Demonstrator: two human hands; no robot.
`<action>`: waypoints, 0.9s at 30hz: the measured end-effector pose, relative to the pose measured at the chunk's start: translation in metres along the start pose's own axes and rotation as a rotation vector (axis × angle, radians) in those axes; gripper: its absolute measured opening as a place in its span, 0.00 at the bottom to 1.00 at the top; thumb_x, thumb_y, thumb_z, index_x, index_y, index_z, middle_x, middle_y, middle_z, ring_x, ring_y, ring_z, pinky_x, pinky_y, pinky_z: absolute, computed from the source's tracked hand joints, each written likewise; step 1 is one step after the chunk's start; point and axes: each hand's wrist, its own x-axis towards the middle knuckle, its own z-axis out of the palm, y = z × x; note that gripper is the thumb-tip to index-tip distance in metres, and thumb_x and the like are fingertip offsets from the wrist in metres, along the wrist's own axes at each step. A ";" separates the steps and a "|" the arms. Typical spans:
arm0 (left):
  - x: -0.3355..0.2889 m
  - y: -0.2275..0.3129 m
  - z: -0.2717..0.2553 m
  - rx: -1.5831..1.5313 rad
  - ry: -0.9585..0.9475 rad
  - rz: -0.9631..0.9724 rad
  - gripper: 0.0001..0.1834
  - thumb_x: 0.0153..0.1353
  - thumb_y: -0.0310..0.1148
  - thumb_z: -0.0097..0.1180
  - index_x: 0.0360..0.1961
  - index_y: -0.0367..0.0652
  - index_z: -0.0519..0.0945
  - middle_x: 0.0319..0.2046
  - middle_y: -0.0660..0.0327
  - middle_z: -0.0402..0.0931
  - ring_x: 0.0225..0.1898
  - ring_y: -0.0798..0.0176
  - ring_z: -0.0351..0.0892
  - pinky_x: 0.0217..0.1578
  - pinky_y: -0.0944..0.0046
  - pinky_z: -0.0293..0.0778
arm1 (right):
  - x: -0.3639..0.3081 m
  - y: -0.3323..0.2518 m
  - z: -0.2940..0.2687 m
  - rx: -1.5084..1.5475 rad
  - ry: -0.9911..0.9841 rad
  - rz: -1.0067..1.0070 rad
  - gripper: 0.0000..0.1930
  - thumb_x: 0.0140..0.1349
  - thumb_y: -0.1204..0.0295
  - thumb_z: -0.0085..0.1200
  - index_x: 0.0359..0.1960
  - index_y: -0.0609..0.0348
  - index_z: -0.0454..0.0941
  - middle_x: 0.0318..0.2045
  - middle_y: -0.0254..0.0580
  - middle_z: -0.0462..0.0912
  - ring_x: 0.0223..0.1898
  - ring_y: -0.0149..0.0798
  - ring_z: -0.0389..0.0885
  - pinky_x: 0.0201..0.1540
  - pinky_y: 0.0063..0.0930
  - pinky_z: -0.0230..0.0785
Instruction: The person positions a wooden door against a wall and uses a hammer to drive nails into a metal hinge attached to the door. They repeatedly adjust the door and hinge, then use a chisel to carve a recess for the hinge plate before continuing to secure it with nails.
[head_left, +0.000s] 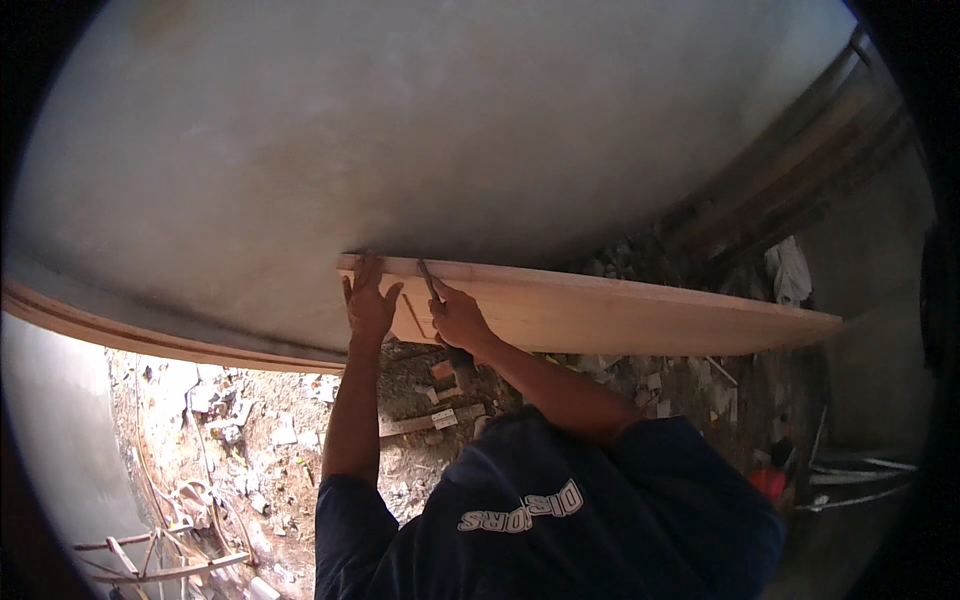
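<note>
A long, pale wooden panel [600, 309] stands on edge in front of me, its narrow top edge running from centre to right. My left hand [369, 305] rests against its left end, thumb and fingers spread, fingertips reaching over the top edge. Just right of it, my right hand [460, 320] is closed round a slim dark hand tool [430, 281]. The tool's tip touches the top edge; its exact kind cannot be made out. A thin brown slot or strip [413, 315] shows on the panel's face between my hands.
A grey plastered wall [400, 130] rises behind the panel. Wooden frame edging [180, 340] curves along the left. Rubble [290, 430] covers the ground, with cables and a small wooden frame [150, 560] at lower left. A pale cloth [789, 272] hangs at right.
</note>
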 end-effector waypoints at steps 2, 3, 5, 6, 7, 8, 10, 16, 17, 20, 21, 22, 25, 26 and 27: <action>0.000 0.004 -0.004 0.014 -0.013 -0.041 0.35 0.68 0.48 0.59 0.73 0.51 0.68 0.76 0.61 0.58 0.78 0.55 0.51 0.75 0.36 0.44 | 0.000 0.003 0.001 -0.030 0.023 -0.008 0.30 0.78 0.70 0.42 0.79 0.47 0.52 0.29 0.49 0.82 0.24 0.41 0.83 0.29 0.40 0.83; -0.001 0.008 -0.005 0.023 -0.028 -0.053 0.34 0.68 0.49 0.58 0.73 0.51 0.68 0.76 0.62 0.58 0.78 0.56 0.51 0.75 0.36 0.43 | -0.001 0.010 0.000 -0.089 0.068 -0.042 0.30 0.77 0.70 0.42 0.79 0.46 0.52 0.29 0.49 0.82 0.24 0.41 0.83 0.29 0.40 0.83; 0.003 0.012 -0.012 0.054 -0.050 -0.069 0.33 0.69 0.49 0.56 0.72 0.52 0.68 0.76 0.63 0.57 0.78 0.57 0.50 0.76 0.36 0.40 | 0.005 0.023 0.002 -0.200 0.164 -0.118 0.30 0.77 0.70 0.43 0.78 0.45 0.53 0.30 0.50 0.83 0.25 0.42 0.83 0.29 0.40 0.83; 0.004 0.013 -0.015 0.051 -0.055 -0.066 0.33 0.69 0.49 0.56 0.72 0.52 0.68 0.77 0.63 0.57 0.79 0.57 0.50 0.76 0.36 0.39 | 0.000 0.031 -0.004 -0.229 0.184 -0.117 0.30 0.77 0.70 0.43 0.78 0.45 0.53 0.31 0.50 0.83 0.25 0.42 0.83 0.29 0.40 0.83; 0.000 0.007 -0.016 0.050 -0.058 -0.082 0.33 0.69 0.50 0.55 0.72 0.51 0.68 0.77 0.63 0.57 0.79 0.57 0.49 0.76 0.35 0.37 | -0.010 0.042 -0.014 -0.263 0.187 -0.122 0.30 0.76 0.70 0.44 0.78 0.45 0.53 0.31 0.50 0.83 0.25 0.42 0.83 0.29 0.40 0.82; -0.002 0.006 -0.014 0.036 -0.060 -0.095 0.33 0.70 0.50 0.55 0.72 0.51 0.68 0.77 0.63 0.56 0.79 0.56 0.49 0.76 0.35 0.36 | -0.019 0.049 -0.023 -0.308 0.195 -0.122 0.30 0.76 0.70 0.44 0.78 0.45 0.54 0.32 0.50 0.82 0.25 0.43 0.83 0.29 0.40 0.82; -0.001 0.004 -0.012 0.013 -0.045 -0.064 0.34 0.69 0.49 0.56 0.72 0.50 0.68 0.77 0.62 0.56 0.79 0.56 0.48 0.76 0.34 0.36 | -0.034 0.051 -0.026 -0.155 0.233 -0.044 0.30 0.76 0.70 0.44 0.78 0.45 0.54 0.31 0.49 0.82 0.25 0.42 0.83 0.28 0.40 0.81; 0.002 0.009 -0.007 -0.049 -0.040 -0.015 0.35 0.68 0.46 0.59 0.73 0.47 0.68 0.77 0.61 0.56 0.79 0.54 0.48 0.75 0.31 0.39 | -0.017 0.028 0.011 -0.005 0.205 -0.043 0.30 0.76 0.70 0.45 0.78 0.51 0.54 0.27 0.49 0.80 0.22 0.40 0.81 0.25 0.42 0.78; 0.003 0.008 -0.009 -0.046 -0.044 -0.011 0.35 0.67 0.46 0.59 0.72 0.47 0.68 0.77 0.60 0.56 0.79 0.54 0.48 0.74 0.31 0.40 | -0.012 0.025 0.010 0.005 0.196 -0.017 0.30 0.76 0.70 0.45 0.77 0.51 0.55 0.27 0.49 0.81 0.22 0.40 0.81 0.25 0.42 0.78; 0.003 0.007 -0.019 -0.022 -0.053 -0.012 0.35 0.67 0.45 0.60 0.72 0.47 0.68 0.77 0.60 0.56 0.79 0.53 0.47 0.74 0.30 0.41 | 0.006 0.037 0.010 0.001 0.170 -0.044 0.28 0.76 0.71 0.45 0.76 0.53 0.56 0.28 0.48 0.81 0.22 0.40 0.81 0.25 0.41 0.78; 0.011 0.016 -0.016 -0.033 -0.053 0.019 0.35 0.67 0.45 0.60 0.72 0.47 0.68 0.77 0.60 0.56 0.79 0.53 0.48 0.74 0.30 0.41 | 0.018 0.077 0.004 -0.027 0.183 -0.102 0.28 0.76 0.71 0.45 0.76 0.54 0.57 0.28 0.47 0.81 0.23 0.39 0.82 0.25 0.40 0.78; 0.008 0.009 -0.015 -0.030 -0.055 0.002 0.35 0.67 0.45 0.60 0.72 0.48 0.68 0.77 0.60 0.56 0.79 0.53 0.48 0.74 0.30 0.42 | 0.010 0.083 0.007 0.018 0.184 -0.085 0.27 0.77 0.71 0.45 0.75 0.55 0.57 0.29 0.46 0.80 0.23 0.39 0.81 0.25 0.39 0.78; -0.008 -0.009 -0.014 -0.038 -0.030 -0.010 0.34 0.67 0.45 0.60 0.71 0.46 0.69 0.77 0.58 0.56 0.78 0.51 0.49 0.73 0.29 0.43 | -0.057 0.028 -0.007 0.258 0.261 0.129 0.26 0.78 0.71 0.44 0.74 0.58 0.57 0.29 0.42 0.79 0.24 0.35 0.80 0.26 0.37 0.77; -0.006 -0.009 -0.014 -0.050 -0.014 -0.004 0.34 0.67 0.45 0.60 0.71 0.46 0.70 0.77 0.57 0.56 0.78 0.51 0.50 0.73 0.28 0.43 | -0.066 0.036 -0.011 0.250 0.268 0.030 0.25 0.78 0.70 0.43 0.74 0.59 0.58 0.28 0.41 0.79 0.23 0.34 0.79 0.26 0.36 0.76; -0.003 -0.014 -0.016 -0.122 0.057 0.040 0.31 0.66 0.46 0.60 0.67 0.44 0.73 0.75 0.55 0.60 0.77 0.50 0.53 0.72 0.32 0.48 | -0.078 0.047 -0.011 0.244 0.248 -0.061 0.25 0.78 0.70 0.43 0.74 0.59 0.58 0.28 0.40 0.78 0.23 0.33 0.78 0.26 0.35 0.76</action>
